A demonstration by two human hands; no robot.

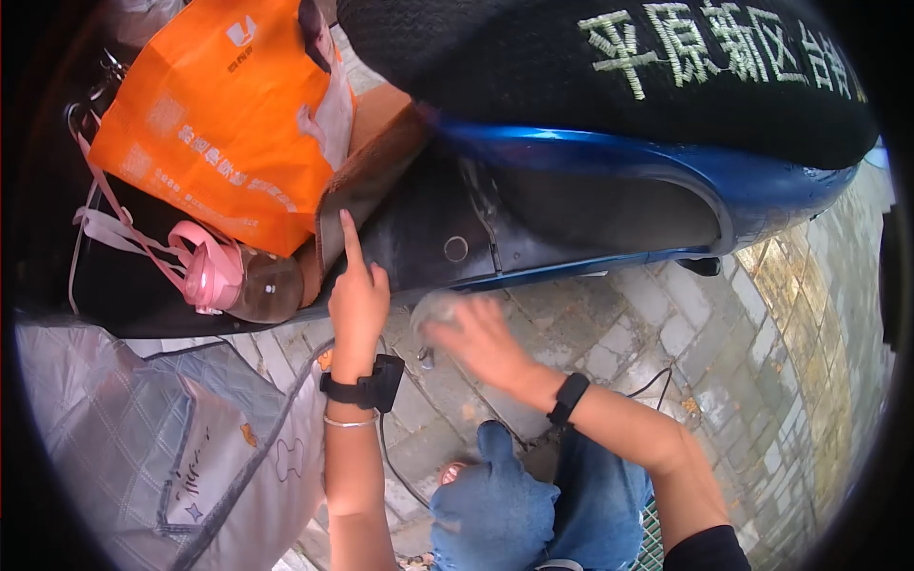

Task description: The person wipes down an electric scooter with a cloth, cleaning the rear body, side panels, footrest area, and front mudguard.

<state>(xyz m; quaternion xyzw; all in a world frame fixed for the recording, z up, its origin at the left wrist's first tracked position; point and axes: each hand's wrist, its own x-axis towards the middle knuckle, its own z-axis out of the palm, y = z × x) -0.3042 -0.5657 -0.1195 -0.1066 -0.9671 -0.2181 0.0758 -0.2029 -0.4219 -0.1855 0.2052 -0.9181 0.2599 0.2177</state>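
My left hand (360,303) reaches up to the scooter's footboard (419,228), index finger stretched out and its tip over the brown cardboard-like edge (367,195). Its other fingers are mostly hidden, and I see nothing held in it. Smeared by motion, my right hand (481,338) is beside the footboard's lower edge, above the paving. A pale grey, blurred thing (433,312) shows at its fingertips; its kind cannot be made out. Left of my left hand, a clear bottle with a pink lid (214,276) lies against an orange bag (219,124) on the footboard.
The blue scooter body (609,147) and its black seat cover (685,76) with white characters fill the upper right. A grey quilted cover (181,447) hangs at lower left. Paving bricks (647,314) lie below. Thin black cables (405,481) run near my wrists.
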